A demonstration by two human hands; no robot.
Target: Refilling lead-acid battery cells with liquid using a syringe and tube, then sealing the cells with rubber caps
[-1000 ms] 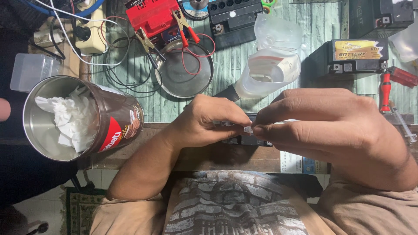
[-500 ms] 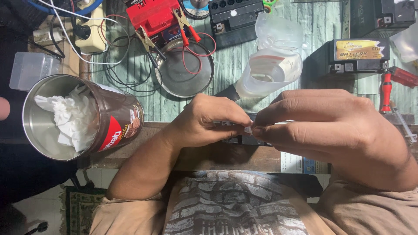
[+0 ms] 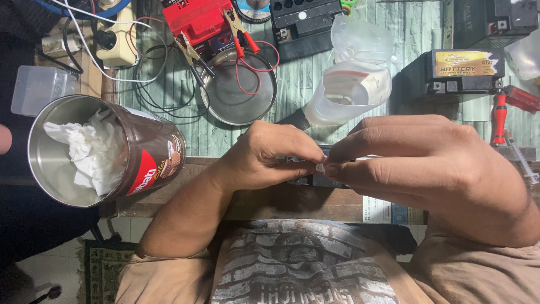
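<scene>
- Here, the teal plank tabletop (image 3: pixel 304 107) spreads across the upper part of the view, crowded with gear.
- At the left edge stands a brown metal tin (image 3: pixel 101 149), tipped toward the person, with crumpled white tissue (image 3: pixel 90 149) stuffed inside.
- The right hand (image 3: pixel 427 163) lies over the table's near edge, its fingers (image 3: pixel 360 169) pinched on a small white scrap (image 3: pixel 320 167).
- The left hand (image 3: pixel 270 155) meets it from the other side, fingertips closed on the same scrap, so the piece sits between both hands, just above a dark object that they mostly hide.
- Behind the hands lies a clear plastic jug (image 3: pixel 351 84) on its side.
- Beside it rests a round steel dish (image 3: pixel 239 87), with red wire looping over it.
- A black battery with a yellow label (image 3: pixel 458 70) sits at right.
- A red charger box (image 3: pixel 197 19) with clamp leads stands at the top.
- A red-handled screwdriver (image 3: pixel 499 115) lies at the far right.
</scene>
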